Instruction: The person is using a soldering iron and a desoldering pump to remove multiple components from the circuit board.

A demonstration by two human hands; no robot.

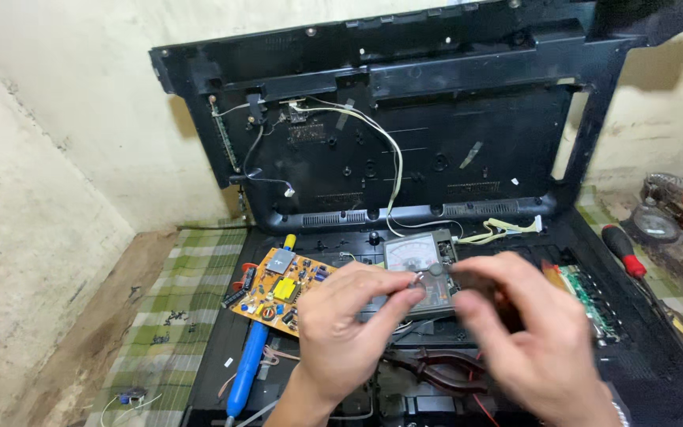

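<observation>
I see a big black TV shell leaning on the wall, so its inside shows. An orange board lies flat. Both hands meet over the meter (its dial faces up). Left hand pinches something tiny; right hand is blurry, can't tell.

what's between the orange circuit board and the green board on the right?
Head view: the analog multimeter sits between orange circuit board and green board, with both hands over it.
</observation>
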